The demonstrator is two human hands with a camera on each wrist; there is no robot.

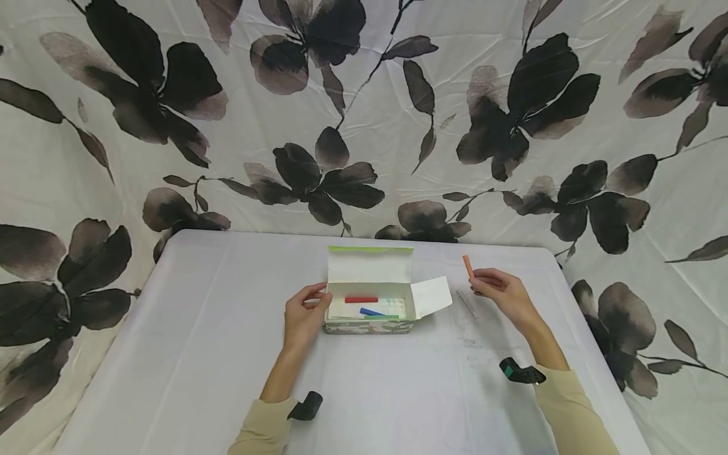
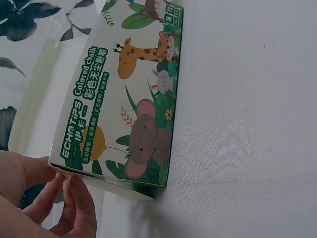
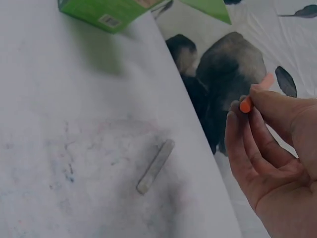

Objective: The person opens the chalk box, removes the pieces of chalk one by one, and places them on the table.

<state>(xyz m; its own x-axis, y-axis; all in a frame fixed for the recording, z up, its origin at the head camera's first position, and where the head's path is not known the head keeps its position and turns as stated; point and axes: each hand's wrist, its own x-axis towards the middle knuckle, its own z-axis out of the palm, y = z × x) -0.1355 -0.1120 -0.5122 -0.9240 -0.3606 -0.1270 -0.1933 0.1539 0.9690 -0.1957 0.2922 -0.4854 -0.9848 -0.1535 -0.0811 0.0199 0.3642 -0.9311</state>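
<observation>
Above the right half of the white-covered table: orange chalk stick pinched, chalk box steadied.
Right hand pinches the stick near one end between thumb and fingertips, well apart from the box; left hand grips the box's left end, thumb and bent fingers at the corner. Red stick, blue stick and green stick lie inside, lid raised behind, right flap folded outward. For good handling, a light pinch is advisable, as chalk will probably snap under side load; a steady left grip should prevent the light carton skidding. A grey stick lies on the table amid dark smudges. Pale fabric with dark flowers hangs beyond the table.
</observation>
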